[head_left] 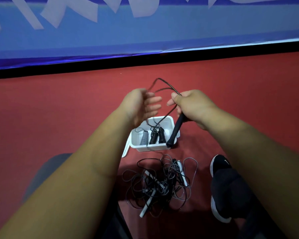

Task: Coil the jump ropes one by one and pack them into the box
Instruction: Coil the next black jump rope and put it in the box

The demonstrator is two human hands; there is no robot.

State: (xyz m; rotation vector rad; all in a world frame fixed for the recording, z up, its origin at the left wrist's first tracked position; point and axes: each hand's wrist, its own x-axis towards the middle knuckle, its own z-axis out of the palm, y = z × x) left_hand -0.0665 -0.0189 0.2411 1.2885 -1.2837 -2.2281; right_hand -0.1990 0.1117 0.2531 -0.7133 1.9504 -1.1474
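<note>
Centrally, right hand point(192, 104) curled in a fist round the upper end of a black handle point(175, 130), thumb pressed on the thin black cord point(162, 83) at the top of the fist. Handle slim and matte, long axis on a steep diagonal, from the fist down and leftward in view, butt end lowest, in front of the near right corner of the box point(170, 120). Cord looping up and away from the fist, bending sharply at its far point, then back toward the left hand point(141, 104); another strand dropping between the hands into the box. Left hand just beside the right, palm toward it, fingers loosely extended and blurred; contact with the cord impossible to tell.

Below the hands, a small white rectangular box on the floor point(59, 104), holding three tightly wound ropes side by side: one grey coil point(144, 138), two black coils point(153, 137). A white flat piece point(125, 150) against the box's left side. Nearer the viewer, a tangled pile point(160, 183) of loose black and grey ropes with white handles. To the right of the pile, a black shoe point(220, 167) with a white sole.

Red floor all around; beyond, a black strip point(145, 63) and a blue banner point(110, 40) with pale lettering.
</note>
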